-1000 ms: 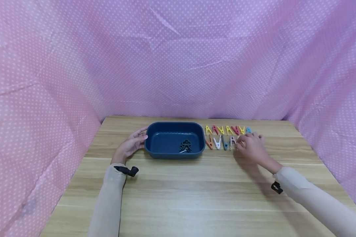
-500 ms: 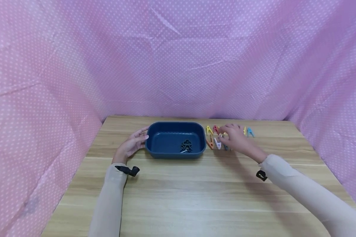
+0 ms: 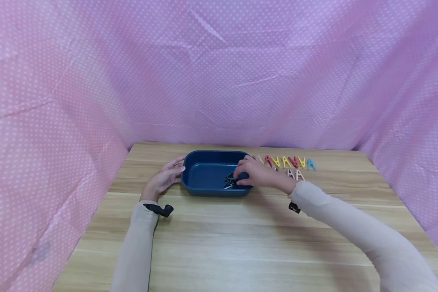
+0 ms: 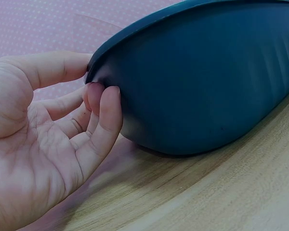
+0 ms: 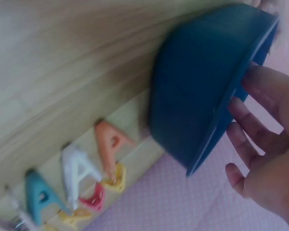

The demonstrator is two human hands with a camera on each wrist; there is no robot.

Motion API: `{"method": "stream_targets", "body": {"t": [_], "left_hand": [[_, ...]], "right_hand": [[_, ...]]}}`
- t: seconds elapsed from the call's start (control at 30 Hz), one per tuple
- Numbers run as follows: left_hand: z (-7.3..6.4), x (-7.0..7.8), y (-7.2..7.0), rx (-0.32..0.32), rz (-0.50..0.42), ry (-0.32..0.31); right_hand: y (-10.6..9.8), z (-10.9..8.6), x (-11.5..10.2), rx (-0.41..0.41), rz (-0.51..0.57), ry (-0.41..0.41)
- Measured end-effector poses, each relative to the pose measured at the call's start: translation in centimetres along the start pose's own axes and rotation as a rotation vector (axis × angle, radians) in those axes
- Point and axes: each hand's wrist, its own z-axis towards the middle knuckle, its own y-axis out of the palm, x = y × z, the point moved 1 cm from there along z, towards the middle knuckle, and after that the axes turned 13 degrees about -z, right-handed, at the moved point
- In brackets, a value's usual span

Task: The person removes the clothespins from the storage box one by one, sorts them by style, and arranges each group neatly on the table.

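Note:
A dark blue plastic box (image 3: pixel 213 192) stands on the wooden table. My left hand (image 3: pixel 164 179) holds its left end, the thumb at the rim and bent fingers against the outer wall in the left wrist view. My right hand (image 3: pixel 253 172) reaches over the box's right end, fingers bent down toward a small cluster of black pieces (image 3: pixel 229 180) with metallic glints. In the right wrist view its spread fingers (image 5: pixel 253 126) overlap the rim, with nothing seen between them. Right of the box lie plastic clothespins in two rows, including a light blue one (image 3: pixel 311 164) at the far end.
An orange clothespin (image 5: pixel 110 144), a white one (image 5: pixel 76 168) and a teal one (image 5: pixel 41 195) lie close beside the box, partly hidden by my right arm in the head view. Pink dotted cloth (image 3: pixel 219 81) hangs behind the table (image 3: pixel 219 243).
My right hand has moved left from the right end of the front clothespin row to over the box. A peach clothespin it covered now shows there. The left hand keeps its hold.

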Motion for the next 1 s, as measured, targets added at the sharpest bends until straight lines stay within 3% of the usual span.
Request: {"method": "stream_targets", "body": {"t": [0.2,0.4,0.83,1.0], "left_hand": [[0.0,0.1,0.2,0.006,-0.001,-0.003],[-0.1,0.2,0.2,0.009,0.000,-0.004],[-0.1,0.1,0.3,0.008,0.002,0.009],[-0.2,-0.1,0.1,0.006,0.006,0.013]], "right_hand": [[1.3,1.6,-0.7,-0.094,-0.050,-0.028],[2.2,2.4,-1.2,-0.135,-0.086,-0.013],[3.0,3.3,-1.6,-0.097,-0.121,0.023],[3.0,3.4,-1.7,-0.048,-0.125,0.035]]}}
